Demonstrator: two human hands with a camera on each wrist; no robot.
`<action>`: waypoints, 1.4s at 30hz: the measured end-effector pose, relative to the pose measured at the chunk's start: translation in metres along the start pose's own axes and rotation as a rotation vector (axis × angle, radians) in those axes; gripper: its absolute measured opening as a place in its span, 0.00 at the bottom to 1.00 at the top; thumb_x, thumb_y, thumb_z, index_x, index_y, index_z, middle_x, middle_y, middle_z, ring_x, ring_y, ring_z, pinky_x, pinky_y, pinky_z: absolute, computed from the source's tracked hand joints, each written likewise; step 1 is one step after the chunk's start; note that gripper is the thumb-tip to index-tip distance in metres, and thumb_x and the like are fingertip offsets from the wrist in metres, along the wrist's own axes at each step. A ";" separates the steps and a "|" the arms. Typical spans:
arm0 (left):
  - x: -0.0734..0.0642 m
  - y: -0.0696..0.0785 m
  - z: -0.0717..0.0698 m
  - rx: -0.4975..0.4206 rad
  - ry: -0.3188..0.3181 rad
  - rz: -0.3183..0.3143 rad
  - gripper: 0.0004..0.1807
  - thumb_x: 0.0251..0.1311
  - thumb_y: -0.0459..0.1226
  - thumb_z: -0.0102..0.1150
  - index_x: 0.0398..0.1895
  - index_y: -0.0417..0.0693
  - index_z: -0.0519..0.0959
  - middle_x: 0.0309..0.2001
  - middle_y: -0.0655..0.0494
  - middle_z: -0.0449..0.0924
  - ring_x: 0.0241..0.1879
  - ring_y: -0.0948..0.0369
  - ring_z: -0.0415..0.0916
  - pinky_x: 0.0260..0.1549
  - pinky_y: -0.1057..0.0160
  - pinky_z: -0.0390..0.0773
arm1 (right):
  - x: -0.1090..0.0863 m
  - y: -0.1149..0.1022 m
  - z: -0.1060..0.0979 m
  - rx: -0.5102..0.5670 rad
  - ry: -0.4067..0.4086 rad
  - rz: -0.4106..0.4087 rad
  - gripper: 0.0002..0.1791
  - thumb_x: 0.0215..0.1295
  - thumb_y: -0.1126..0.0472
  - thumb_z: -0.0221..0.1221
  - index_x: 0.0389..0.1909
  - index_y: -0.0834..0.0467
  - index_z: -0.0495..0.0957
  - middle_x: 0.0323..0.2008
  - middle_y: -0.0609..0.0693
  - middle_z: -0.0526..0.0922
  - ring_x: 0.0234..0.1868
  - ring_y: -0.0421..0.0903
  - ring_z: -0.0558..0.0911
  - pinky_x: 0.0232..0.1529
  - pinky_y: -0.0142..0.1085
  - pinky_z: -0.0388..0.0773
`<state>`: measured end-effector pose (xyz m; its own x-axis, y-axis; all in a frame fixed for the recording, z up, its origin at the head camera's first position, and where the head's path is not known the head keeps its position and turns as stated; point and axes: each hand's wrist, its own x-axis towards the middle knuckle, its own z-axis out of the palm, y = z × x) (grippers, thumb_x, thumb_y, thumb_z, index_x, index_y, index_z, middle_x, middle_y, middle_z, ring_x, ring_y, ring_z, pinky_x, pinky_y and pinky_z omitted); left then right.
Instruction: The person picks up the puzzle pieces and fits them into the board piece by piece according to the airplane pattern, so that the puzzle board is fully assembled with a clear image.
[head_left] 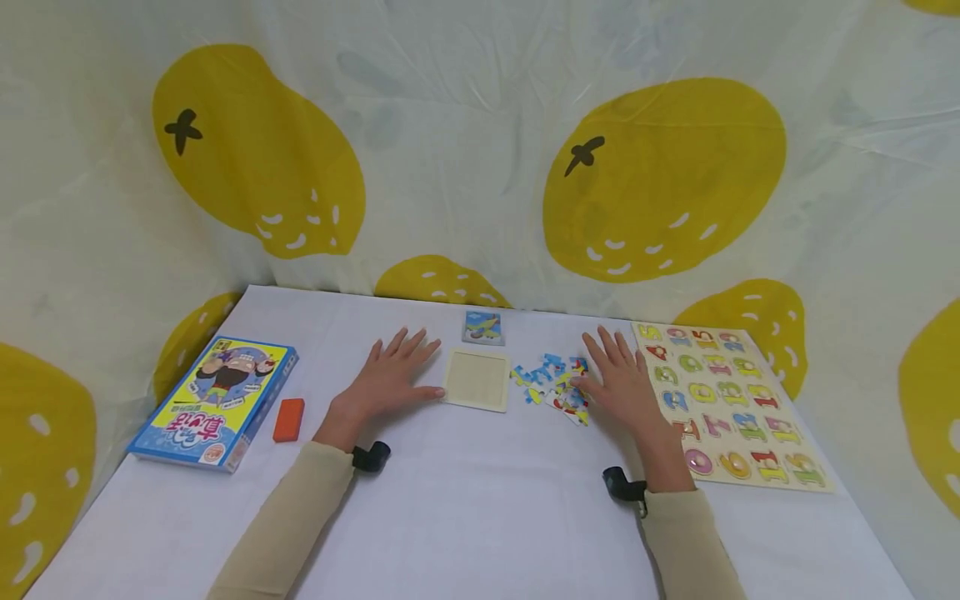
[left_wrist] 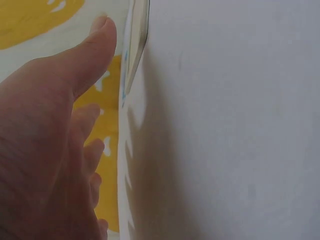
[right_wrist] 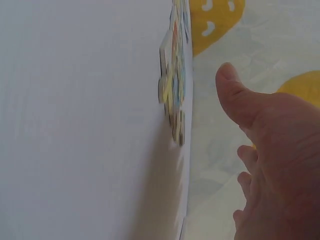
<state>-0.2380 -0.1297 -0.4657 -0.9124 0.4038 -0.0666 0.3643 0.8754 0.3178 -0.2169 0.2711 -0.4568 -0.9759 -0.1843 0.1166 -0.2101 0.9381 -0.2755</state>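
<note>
My left hand (head_left: 390, 379) is held over the white table with its fingers spread, its thumb by the left edge of a square wooden puzzle tray (head_left: 477, 381). Nothing is in it, and the left wrist view shows a shadow beneath. To the tray's right lies a loose pile of colourful jigsaw pieces (head_left: 551, 383). My right hand (head_left: 621, 383) hovers at that pile's right side, fingers spread and holding nothing. In the right wrist view its thumb (right_wrist: 235, 97) stands apart from the pieces (right_wrist: 175, 75). A small picture card (head_left: 483, 327) lies behind the tray.
A wooden number board (head_left: 727, 400) lies at the right, partly under my right hand and forearm in the head view. On the left are a yellow and blue box (head_left: 217, 400) and an orange-red block (head_left: 288, 419). A lemon-print curtain (head_left: 450, 167) hangs behind the table.
</note>
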 end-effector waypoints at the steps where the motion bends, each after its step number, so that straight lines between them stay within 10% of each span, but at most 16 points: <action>1: 0.000 0.001 0.000 -0.005 -0.005 0.003 0.49 0.57 0.70 0.53 0.79 0.69 0.48 0.82 0.59 0.41 0.81 0.49 0.30 0.74 0.34 0.35 | 0.002 -0.002 0.002 0.003 -0.007 -0.013 0.44 0.68 0.43 0.58 0.79 0.51 0.50 0.80 0.57 0.45 0.80 0.63 0.42 0.74 0.67 0.38; 19: 0.003 0.010 0.008 -0.040 -0.072 0.119 0.39 0.65 0.64 0.51 0.77 0.66 0.59 0.80 0.64 0.51 0.81 0.50 0.39 0.75 0.35 0.41 | 0.024 -0.053 0.017 0.013 -0.066 -0.145 0.24 0.64 0.63 0.63 0.62 0.54 0.78 0.61 0.55 0.77 0.62 0.56 0.72 0.67 0.54 0.67; 42: 0.000 0.009 -0.006 -0.009 -0.111 0.167 0.36 0.61 0.53 0.64 0.73 0.65 0.66 0.76 0.63 0.60 0.79 0.47 0.48 0.71 0.32 0.52 | 0.033 -0.058 0.018 0.113 -0.191 0.035 0.09 0.64 0.67 0.62 0.44 0.56 0.78 0.44 0.52 0.76 0.49 0.51 0.70 0.54 0.47 0.74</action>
<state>-0.2353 -0.1234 -0.4572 -0.8131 0.5704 -0.1162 0.5065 0.7916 0.3419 -0.2376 0.2053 -0.4545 -0.9739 -0.2145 -0.0746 -0.1707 0.9080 -0.3827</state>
